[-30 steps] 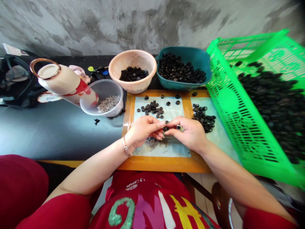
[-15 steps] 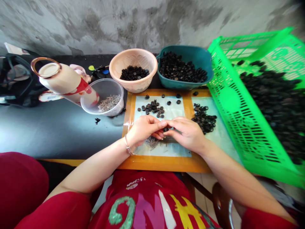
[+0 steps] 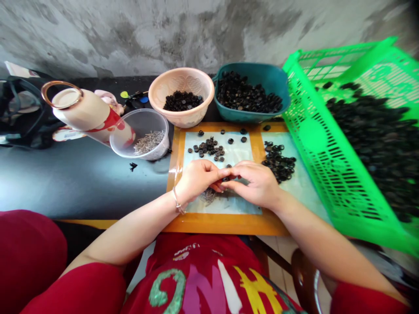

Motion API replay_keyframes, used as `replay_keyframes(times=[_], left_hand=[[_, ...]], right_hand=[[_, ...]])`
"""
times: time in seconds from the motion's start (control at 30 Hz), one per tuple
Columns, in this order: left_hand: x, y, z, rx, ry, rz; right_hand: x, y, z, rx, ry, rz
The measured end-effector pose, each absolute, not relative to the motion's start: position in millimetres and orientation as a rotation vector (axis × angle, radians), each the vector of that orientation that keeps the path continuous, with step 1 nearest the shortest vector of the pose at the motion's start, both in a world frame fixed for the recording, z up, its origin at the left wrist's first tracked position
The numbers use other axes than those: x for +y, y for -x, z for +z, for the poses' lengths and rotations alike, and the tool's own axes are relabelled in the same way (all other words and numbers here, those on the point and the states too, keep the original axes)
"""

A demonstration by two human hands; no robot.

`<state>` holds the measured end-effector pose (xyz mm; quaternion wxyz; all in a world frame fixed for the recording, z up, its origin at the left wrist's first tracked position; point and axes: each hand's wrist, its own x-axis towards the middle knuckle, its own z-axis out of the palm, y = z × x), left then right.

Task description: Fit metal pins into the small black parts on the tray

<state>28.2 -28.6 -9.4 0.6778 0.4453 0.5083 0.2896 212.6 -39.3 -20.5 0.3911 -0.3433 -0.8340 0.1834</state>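
The left hand (image 3: 199,176) and right hand (image 3: 257,181) meet fingertip to fingertip above the middle of the orange-edged mat (image 3: 229,224), together pinching a small black piece (image 3: 225,179). Behind the mat, a pink bowl (image 3: 181,118) and a teal basin (image 3: 255,117) hold black parts (image 3: 183,101); left of it, a clear tub (image 3: 119,147) contains metal pins (image 3: 149,142); right, a green crate (image 3: 310,135) holds dark pieces (image 3: 376,135).
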Motion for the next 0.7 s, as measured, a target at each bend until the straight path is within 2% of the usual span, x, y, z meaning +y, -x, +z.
replay_keyframes(times=[0.37,0.7], left_hand=[[-28.9,-30.4,-4.6,1.121,-0.939,0.637],[-32.8,-32.9,-8.8,1.135,-0.943,0.68]], right_hand=[[-37.7,-214.7,-16.9,-2.195,0.825,0.368],[-39.6,-213.9,-18.1,-2.133,0.87,0.431]])
